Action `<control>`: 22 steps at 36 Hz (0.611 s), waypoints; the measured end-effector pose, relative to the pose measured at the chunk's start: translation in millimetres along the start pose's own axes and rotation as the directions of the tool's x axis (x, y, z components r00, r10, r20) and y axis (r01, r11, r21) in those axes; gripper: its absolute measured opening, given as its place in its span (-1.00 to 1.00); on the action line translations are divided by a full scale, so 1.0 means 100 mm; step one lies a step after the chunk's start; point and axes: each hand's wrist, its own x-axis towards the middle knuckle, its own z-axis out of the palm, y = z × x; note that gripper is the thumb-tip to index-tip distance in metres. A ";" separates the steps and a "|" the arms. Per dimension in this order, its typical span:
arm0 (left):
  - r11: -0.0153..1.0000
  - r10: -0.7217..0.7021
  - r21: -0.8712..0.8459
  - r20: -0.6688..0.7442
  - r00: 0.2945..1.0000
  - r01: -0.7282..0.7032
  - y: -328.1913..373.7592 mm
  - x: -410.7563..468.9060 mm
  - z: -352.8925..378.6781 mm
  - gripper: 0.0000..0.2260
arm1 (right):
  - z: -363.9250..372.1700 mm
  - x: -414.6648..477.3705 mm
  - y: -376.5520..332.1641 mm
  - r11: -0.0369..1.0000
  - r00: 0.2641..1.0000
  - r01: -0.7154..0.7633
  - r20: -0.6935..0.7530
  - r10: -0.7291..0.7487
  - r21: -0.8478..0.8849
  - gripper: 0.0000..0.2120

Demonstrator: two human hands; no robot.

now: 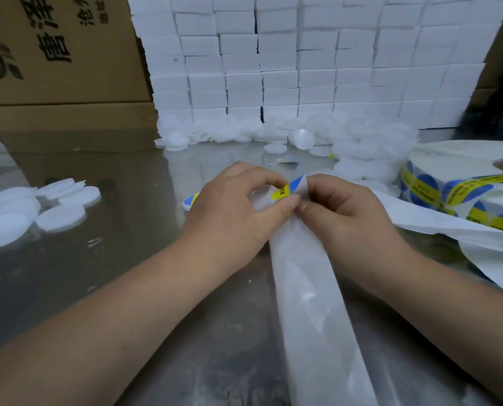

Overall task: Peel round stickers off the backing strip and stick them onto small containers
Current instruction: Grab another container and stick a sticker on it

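Note:
My left hand (232,206) pinches a blue and yellow round sticker (288,187) between thumb and forefinger at mid-table. My right hand (344,209) pinches the white backing strip (311,303) right beside it, fingertips almost touching the left thumb. The bare strip trails down toward me. A small container (190,200) with a sticker on it peeks out behind my left hand. A heap of small white round containers (361,142) lies at the back.
A big sticker roll (461,183) with loose strip sits at the right. Several white lids (39,209) lie at the left. A wall of white boxes (303,60) stands behind, with a cardboard box (60,51) at the back left. The table (127,259) is shiny metal.

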 end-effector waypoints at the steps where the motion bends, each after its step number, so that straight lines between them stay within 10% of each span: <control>1: 0.999 -0.029 -0.036 -0.004 1.000 0.029 0.00 0.00 0.00 -0.84 | 0.00 0.00 0.00 1.000 1.000 0.007 -0.001 -0.007 -0.011 -0.86; 12: 0.775 -0.525 -0.512 -0.195 0.829 0.370 -0.12 0.20 -0.08 -0.70 | 0.00 -0.01 -0.03 0.998 0.999 -0.014 -0.038 0.016 0.056 -0.62; 22: 0.929 -0.309 -0.286 -0.242 0.920 0.237 -0.13 0.12 -0.07 -0.61 | -0.09 0.00 -0.03 0.955 0.946 0.101 -0.269 -0.179 -0.280 -0.52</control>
